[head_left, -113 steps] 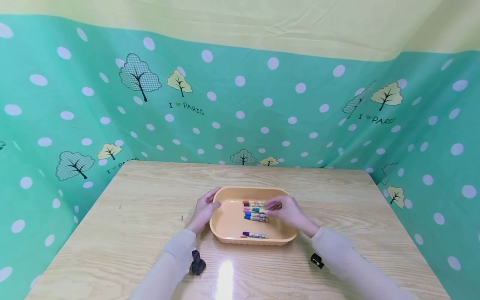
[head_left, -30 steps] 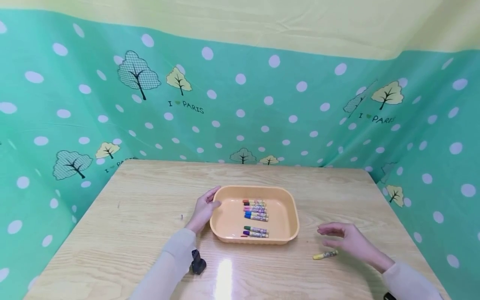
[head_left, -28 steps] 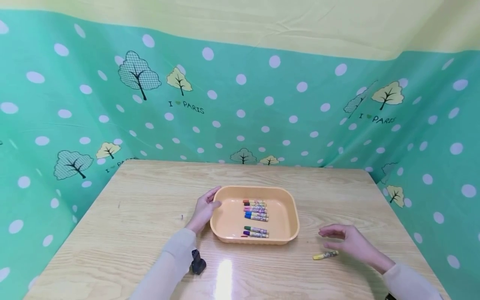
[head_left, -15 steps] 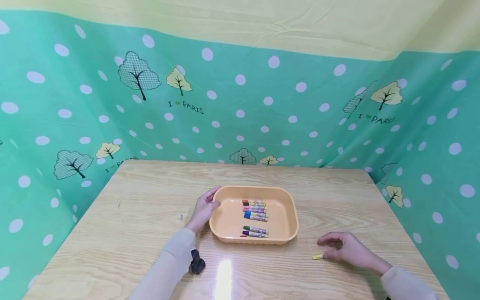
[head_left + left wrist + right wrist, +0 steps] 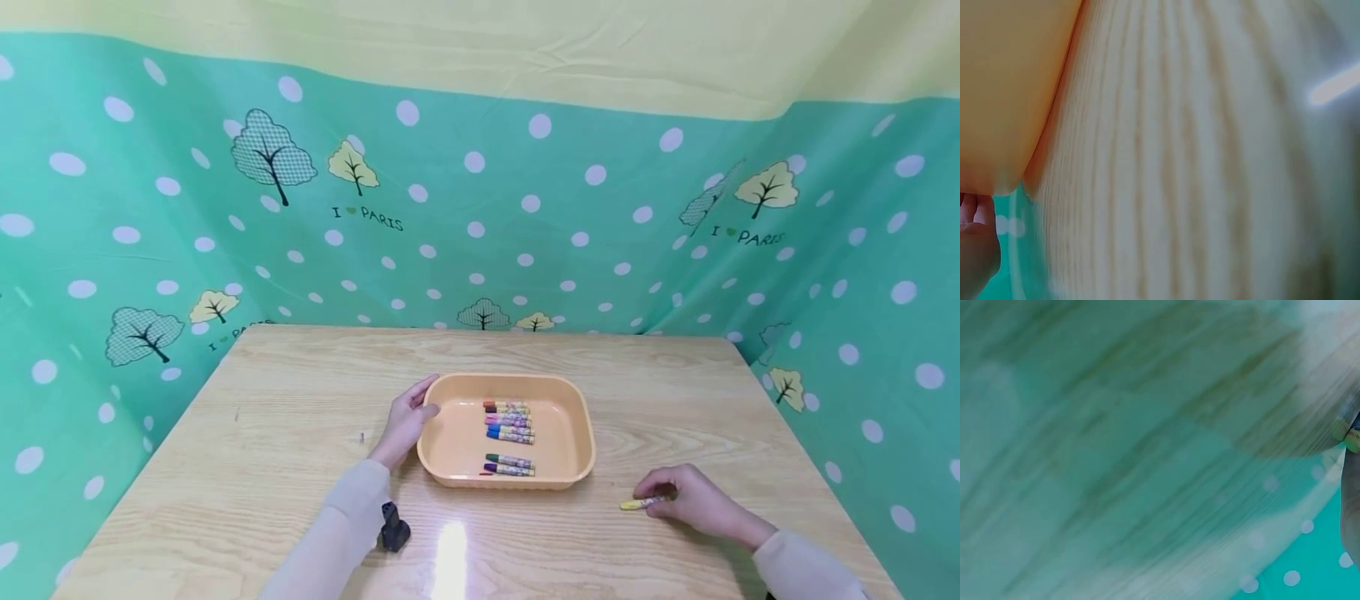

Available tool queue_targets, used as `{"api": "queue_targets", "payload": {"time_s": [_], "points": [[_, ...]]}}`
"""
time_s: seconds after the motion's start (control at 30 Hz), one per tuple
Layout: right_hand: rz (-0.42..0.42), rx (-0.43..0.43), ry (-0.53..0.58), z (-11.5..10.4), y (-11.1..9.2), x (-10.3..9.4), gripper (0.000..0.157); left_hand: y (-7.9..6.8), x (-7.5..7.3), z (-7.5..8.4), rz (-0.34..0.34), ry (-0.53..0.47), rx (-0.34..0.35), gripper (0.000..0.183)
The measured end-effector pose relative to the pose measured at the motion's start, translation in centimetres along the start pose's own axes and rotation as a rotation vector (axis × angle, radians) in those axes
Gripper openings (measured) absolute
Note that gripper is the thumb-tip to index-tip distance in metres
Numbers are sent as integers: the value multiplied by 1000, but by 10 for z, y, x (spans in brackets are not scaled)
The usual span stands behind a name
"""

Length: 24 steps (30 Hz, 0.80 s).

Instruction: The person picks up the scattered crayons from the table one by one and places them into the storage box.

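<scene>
A shallow peach plastic tray (image 5: 570,482) sits mid-table in the head view. My left hand (image 5: 402,429) grips its left rim, thumb over the inside and fingers behind the wall; in the left wrist view part of that hand (image 5: 977,244) shows below the tray. Inside, several wrapped crayons lie in a row, from an orange crayon (image 5: 495,404) to a blue crayon (image 5: 510,437). Nearer the front wall are a green crayon (image 5: 510,461) and a purple crayon (image 5: 508,470). Right of the tray, my right hand (image 5: 693,500) pinches a yellow crayon (image 5: 636,504), its coloured tip pointing left.
The tray stands on a wood-grain table (image 5: 300,400). A small red piece (image 5: 486,474) lies by the purple crayon, and a tiny scrap (image 5: 362,437) left of my left hand. A black device (image 5: 393,529) is at the left wrist. A green dotted curtain (image 5: 450,208) closes off the back and sides.
My right hand has left the green crayon beside the purple one, moved right out of the tray and taken hold of the yellow crayon. The left hand keeps its place on the rim.
</scene>
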State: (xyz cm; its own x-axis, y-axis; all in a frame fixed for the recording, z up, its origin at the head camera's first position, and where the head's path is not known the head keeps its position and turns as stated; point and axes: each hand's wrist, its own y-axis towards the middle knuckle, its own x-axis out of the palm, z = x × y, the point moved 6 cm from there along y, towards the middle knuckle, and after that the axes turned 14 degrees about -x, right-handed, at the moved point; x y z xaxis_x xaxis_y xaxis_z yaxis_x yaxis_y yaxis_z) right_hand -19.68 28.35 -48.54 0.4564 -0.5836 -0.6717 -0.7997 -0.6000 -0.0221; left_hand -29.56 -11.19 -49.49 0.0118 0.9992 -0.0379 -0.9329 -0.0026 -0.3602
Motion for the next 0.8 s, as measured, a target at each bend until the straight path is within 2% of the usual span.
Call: {"api": "queue_targets", "payload": {"time_s": [0.43,0.7,0.8], "points": [[25,5,26,-4,4,-4,14,-1,1,0,-8,17,7,55],[165,-50,-48,-28,10,-28,14,-1,1,-2,-7,17,-13,56],[193,-43,-58,-38,16,-35,14,-8,2,6,-10,20,-6,56]]}}
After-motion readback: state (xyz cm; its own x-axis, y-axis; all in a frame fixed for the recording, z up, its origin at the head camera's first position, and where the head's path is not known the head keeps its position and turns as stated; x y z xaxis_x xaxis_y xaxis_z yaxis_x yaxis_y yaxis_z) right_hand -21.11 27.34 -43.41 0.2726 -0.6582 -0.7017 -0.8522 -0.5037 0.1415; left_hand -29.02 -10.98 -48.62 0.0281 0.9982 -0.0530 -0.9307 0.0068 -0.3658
